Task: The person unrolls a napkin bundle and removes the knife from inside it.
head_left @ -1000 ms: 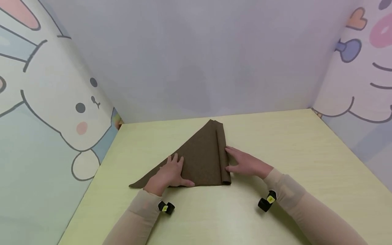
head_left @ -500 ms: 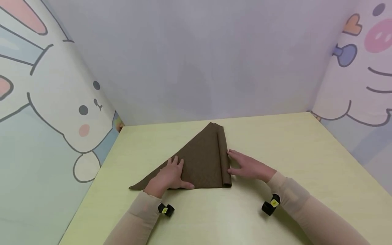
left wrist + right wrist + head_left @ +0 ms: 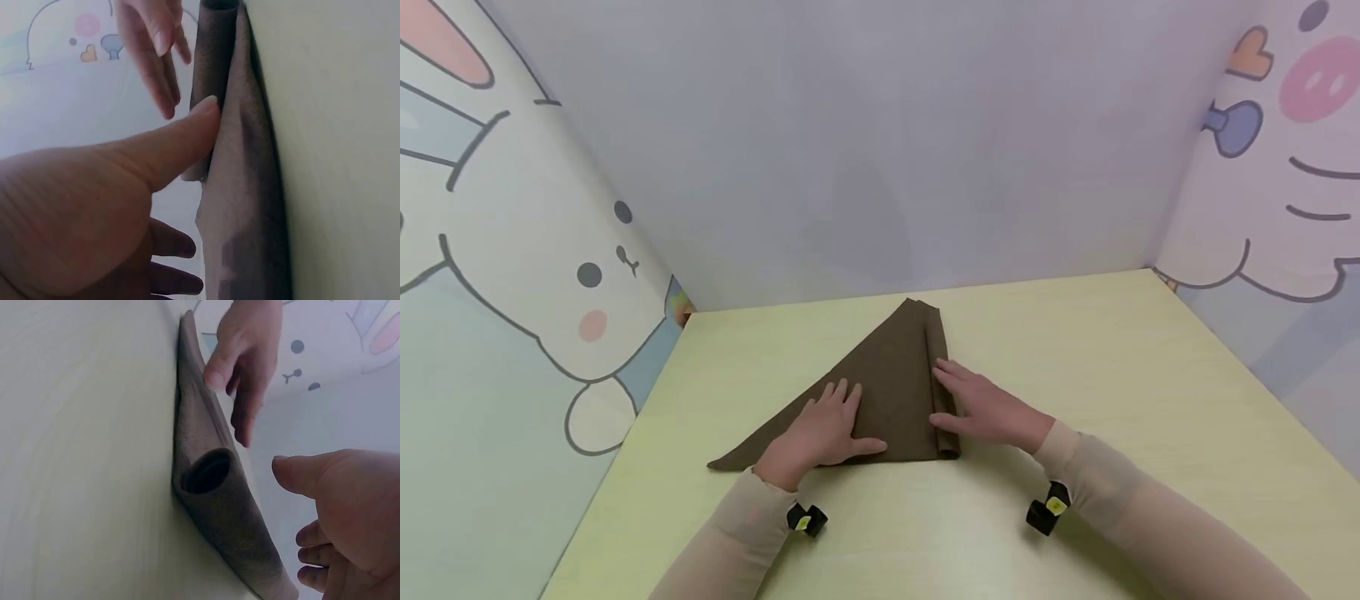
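Note:
On the table lies a brown cloth [image 3: 891, 367] in a triangular shape, its point to the left. Its right edge is wound into a narrow roll [image 3: 937, 337], whose hollow end shows in the right wrist view. My left hand [image 3: 816, 429] is over the flat part of the cloth with fingers and thumb spread. Above the roll is my right hand [image 3: 988, 408], fingers extended and thumb apart. In the right wrist view a gap shows between the right thumb [image 3: 297, 475] and the roll; whether the other fingers touch it I cannot tell.
A pale wooden table [image 3: 1075, 350] bears the cloth. Behind it stands a plain wall [image 3: 880, 167], with cartoon-printed panels at the left [image 3: 535, 250] and right [image 3: 1285, 217]. Each wrist wears a small black camera [image 3: 807, 518].
My right hand has shifted left, from the outer side of the roll to over it. The left hand has moved very slightly right, still over the cloth. The cloth keeps its shape.

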Available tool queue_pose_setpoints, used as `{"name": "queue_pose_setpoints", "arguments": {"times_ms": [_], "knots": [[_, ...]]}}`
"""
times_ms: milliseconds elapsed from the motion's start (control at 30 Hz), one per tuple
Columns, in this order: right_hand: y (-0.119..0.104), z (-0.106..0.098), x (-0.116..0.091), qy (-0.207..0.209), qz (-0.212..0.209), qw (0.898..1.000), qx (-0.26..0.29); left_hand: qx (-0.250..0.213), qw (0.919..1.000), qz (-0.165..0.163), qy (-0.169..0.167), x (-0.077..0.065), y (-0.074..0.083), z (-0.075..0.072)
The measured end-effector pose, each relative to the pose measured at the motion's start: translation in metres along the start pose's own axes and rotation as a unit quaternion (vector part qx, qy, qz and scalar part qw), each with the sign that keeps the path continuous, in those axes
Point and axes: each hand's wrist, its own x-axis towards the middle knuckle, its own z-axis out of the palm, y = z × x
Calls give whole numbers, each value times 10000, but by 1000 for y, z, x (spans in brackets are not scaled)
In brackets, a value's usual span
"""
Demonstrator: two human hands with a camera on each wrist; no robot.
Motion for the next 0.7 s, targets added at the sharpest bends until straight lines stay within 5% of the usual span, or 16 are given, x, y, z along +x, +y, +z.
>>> {"name": "queue_pose_setpoints", "arguments": {"times_ms": [233,700], "knots": [[-9,12,9,41,68,9977,-678,215,9997,82,-75,6,10,3],[-12,20,23,-101,203,9959,-874,177,9992,217,-286,11,12,3]]}}
